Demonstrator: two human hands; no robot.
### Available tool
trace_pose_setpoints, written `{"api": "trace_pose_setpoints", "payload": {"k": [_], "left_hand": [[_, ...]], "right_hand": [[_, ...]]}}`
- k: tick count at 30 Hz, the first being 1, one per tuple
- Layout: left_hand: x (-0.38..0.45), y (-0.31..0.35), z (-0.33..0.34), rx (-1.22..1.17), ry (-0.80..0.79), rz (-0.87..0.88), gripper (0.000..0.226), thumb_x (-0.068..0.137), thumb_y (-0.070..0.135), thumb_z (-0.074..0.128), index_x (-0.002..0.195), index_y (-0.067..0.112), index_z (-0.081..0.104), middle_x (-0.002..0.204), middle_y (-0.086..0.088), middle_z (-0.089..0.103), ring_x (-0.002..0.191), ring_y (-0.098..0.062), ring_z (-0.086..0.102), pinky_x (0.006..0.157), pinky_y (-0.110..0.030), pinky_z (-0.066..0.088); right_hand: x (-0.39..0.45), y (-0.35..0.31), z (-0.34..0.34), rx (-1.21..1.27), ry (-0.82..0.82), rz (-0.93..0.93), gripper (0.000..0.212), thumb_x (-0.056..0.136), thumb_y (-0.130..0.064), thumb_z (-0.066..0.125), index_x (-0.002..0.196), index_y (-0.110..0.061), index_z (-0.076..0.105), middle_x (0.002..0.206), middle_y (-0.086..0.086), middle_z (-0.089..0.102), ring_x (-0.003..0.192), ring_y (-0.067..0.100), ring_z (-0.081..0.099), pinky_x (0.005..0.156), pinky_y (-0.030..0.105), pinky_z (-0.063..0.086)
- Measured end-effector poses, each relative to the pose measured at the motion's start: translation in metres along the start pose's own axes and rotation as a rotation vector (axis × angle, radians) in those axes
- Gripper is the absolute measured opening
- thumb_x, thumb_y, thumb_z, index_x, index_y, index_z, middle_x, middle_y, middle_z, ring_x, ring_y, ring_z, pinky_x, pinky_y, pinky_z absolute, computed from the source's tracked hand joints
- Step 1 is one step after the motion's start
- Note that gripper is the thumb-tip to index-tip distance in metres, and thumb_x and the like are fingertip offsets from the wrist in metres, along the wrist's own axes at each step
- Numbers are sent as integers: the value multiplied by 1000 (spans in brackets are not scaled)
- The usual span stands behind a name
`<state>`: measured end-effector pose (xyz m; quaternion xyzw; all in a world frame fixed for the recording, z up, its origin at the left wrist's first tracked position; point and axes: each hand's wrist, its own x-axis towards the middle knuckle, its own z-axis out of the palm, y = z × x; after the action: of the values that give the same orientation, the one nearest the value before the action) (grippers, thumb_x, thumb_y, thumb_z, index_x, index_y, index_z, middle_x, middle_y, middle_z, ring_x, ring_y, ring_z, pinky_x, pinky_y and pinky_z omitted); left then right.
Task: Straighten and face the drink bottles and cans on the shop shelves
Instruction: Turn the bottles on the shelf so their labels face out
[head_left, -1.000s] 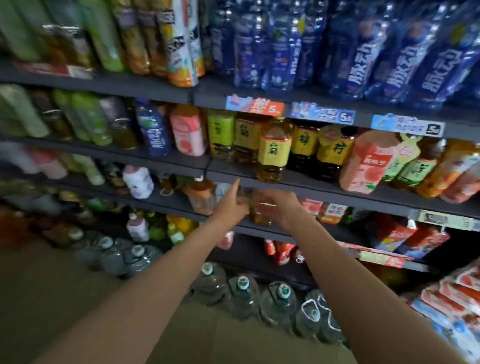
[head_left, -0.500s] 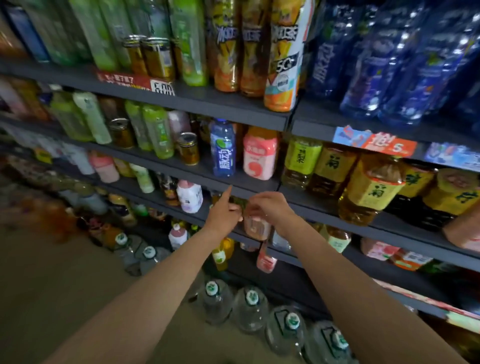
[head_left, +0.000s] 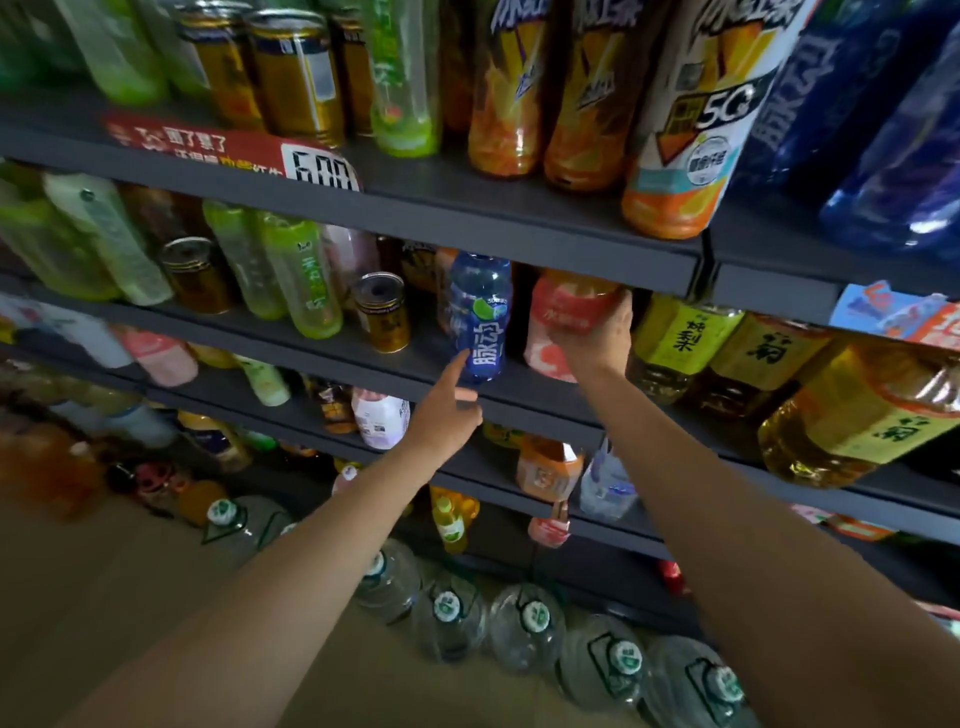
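Right hand (head_left: 597, 338) fingers curl round the pink bottle (head_left: 558, 325); left hand (head_left: 447, 410), forefinger straight, touches the blue bottle (head_left: 480, 317). Both stand on a dark shelf (head_left: 395, 376).

Blue, pink and amber drinks line dark grey shop shelves (head_left: 519, 228).

A blue bottle (head_left: 480, 317) with white characters and a green-and-white roundel stands beside a pink bottle (head_left: 558, 332) patterned in paler pink and white; yellow-labelled bottles (head_left: 680, 338) of amber drink carry black characters. Gold cans (head_left: 383, 314) have dark tops. Pale green bottles (head_left: 304, 278) show translucent lime sleeves. On the shelf above, orange bottles (head_left: 511, 88) bear yellow and dark streaks, one white-and-orange bottle (head_left: 696, 119) carries black lettering and a teal band, and deep blue bottles (head_left: 852, 98) show white script. A red shelf tag (head_left: 208, 145) holds white characters. Clear water jugs (head_left: 524, 629) have green-and-white caps.
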<state>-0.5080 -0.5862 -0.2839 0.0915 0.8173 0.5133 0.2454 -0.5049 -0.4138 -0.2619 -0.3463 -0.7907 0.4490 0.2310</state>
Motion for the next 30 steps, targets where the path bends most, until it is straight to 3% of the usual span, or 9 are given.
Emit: {"api": "trace_pose_setpoints", "payload": {"k": [4, 7, 10, 13, 18, 23, 25, 27, 30], "left_hand": [[8, -14, -20, 21, -80, 5, 73, 89, 0, 48, 147, 34, 18, 128, -10, 55, 107, -28, 60, 94, -43, 49], [14, -21, -40, 22, -134, 36, 75, 89, -1, 49, 146, 35, 17, 133, -11, 50, 113, -31, 56, 94, -42, 49], [21, -24, -65, 9, -161, 57, 74, 89, -4, 48, 147, 31, 18, 131, -19, 51, 110, -43, 53, 83, -35, 46], [19, -27, -88, 26, -187, 48, 73, 91, -2, 47, 146, 35, 17, 116, -11, 54, 85, -29, 58, 69, -35, 47], [13, -36, -120, 77, -180, 119, 74, 90, -1, 49, 146, 35, 17, 121, -7, 54, 90, -25, 60, 68, -27, 49], [-4, -21, -129, 238, -302, 119, 88, 85, 16, 64, 149, 24, 5, 144, -8, 38, 126, -22, 45, 94, -22, 37], [-17, -3, -122, 329, -419, 146, 88, 81, 18, 70, 148, 18, 13, 144, -5, 39, 124, -20, 45, 100, -27, 38], [-34, 27, -115, 385, -511, 251, 73, 78, 10, 70, 138, 13, 28, 132, -7, 50, 113, -19, 52, 94, -26, 46], [-62, 83, -101, 291, -547, 437, 64, 78, -6, 66, 133, 3, 34, 107, -2, 53, 91, -1, 53, 67, -1, 42]], "right_hand": [[-7, -11, 21, 63, 139, 142, 92, 73, -16, 77, 143, -2, 18, 146, 15, 29, 132, 30, 33, 104, 26, 25], [-36, -21, 52, 107, 281, 282, 84, 80, -18, 70, 144, -2, 17, 143, 19, 26, 130, 35, 33, 104, 33, 28], [-62, -33, 88, 68, 153, 241, 88, 82, -24, 70, 145, 0, 13, 146, 19, 22, 134, 34, 28, 106, 37, 28], [-58, -46, 104, 60, 90, 76, 100, 73, -24, 79, 146, -4, 14, 148, 14, 28, 137, 29, 27, 110, 39, 28], [-43, -62, 102, 7, 147, 136, 86, 69, -24, 81, 135, -3, 30, 135, 13, 44, 126, 29, 43, 100, 38, 38], [-122, -58, 98, 115, 202, 49, 66, 63, -18, 82, 113, -8, 41, 109, 9, 52, 101, 24, 54, 83, 37, 47], [-156, -56, 94, 172, 264, -18, 65, 57, -19, 84, 103, -15, 39, 105, 10, 51, 101, 27, 54, 86, 39, 47], [-171, -68, 72, 207, 358, -60, 67, 54, -28, 84, 101, -19, 38, 103, 8, 49, 100, 27, 53, 87, 44, 48], [-169, -106, 8, 221, 523, -157, 65, 53, -32, 81, 100, -12, 41, 98, 6, 45, 97, 26, 52, 86, 45, 46]]}}
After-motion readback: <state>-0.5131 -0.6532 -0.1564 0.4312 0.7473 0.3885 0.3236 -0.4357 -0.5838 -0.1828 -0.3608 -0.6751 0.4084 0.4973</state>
